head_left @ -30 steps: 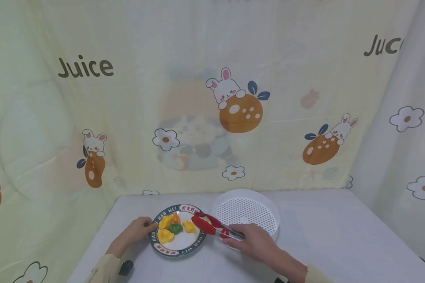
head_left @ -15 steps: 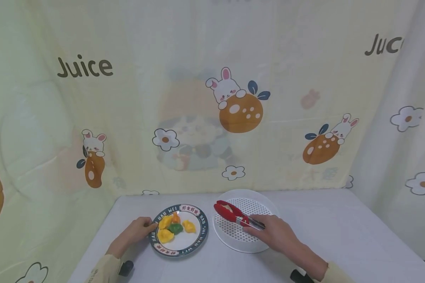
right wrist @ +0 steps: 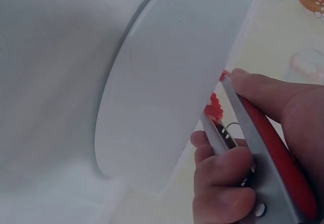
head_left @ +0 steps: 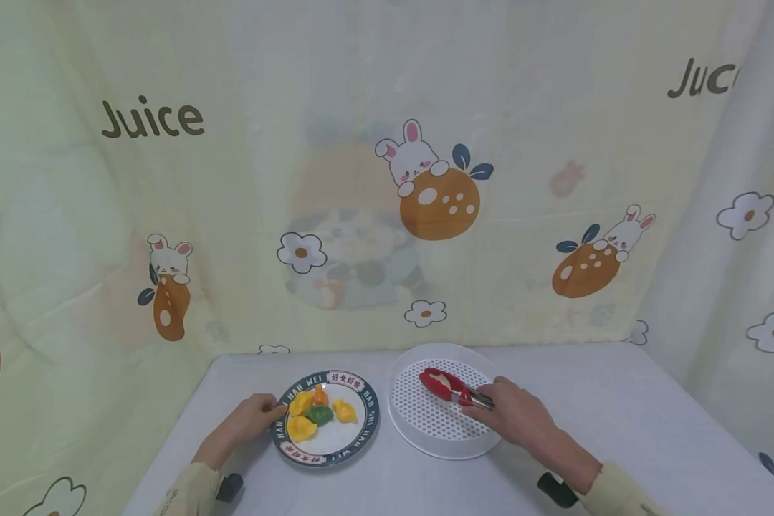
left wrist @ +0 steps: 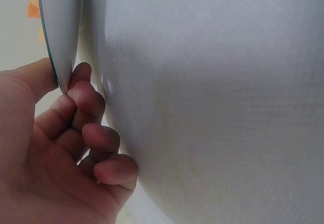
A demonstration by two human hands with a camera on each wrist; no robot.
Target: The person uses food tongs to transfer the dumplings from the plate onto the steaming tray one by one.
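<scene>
My left hand (head_left: pixel 251 417) pinches the left rim of a round plate (head_left: pixel 371 423) with a dark lettered border; the left wrist view shows the thumb above the edge and the fingers below. Yellow dumplings (head_left: pixel 301 428), a green dumpling (head_left: pixel 319 415) and an orange one (head_left: pixel 320 395) lie on the plate. My right hand (head_left: pixel 519 412) grips metal tongs (head_left: pixel 480 399) with red heads, over a white round steamer basket (head_left: pixel 438 448) with a perforated bottom. Between the red heads a pale piece (head_left: pixel 443 380) shows, mostly hidden. In the right wrist view, the basket's wall hides the tong tips.
Plate and basket stand side by side on a white-covered table (head_left: pixel 587 401), the basket to the right. A printed curtain (head_left: pixel 516 287) hangs behind the table's far edge and along both sides.
My right hand has carried the tongs from over the plate's right rim rightwards to over the basket, with the pale piece between the heads. My left hand and the plate stay in place.
</scene>
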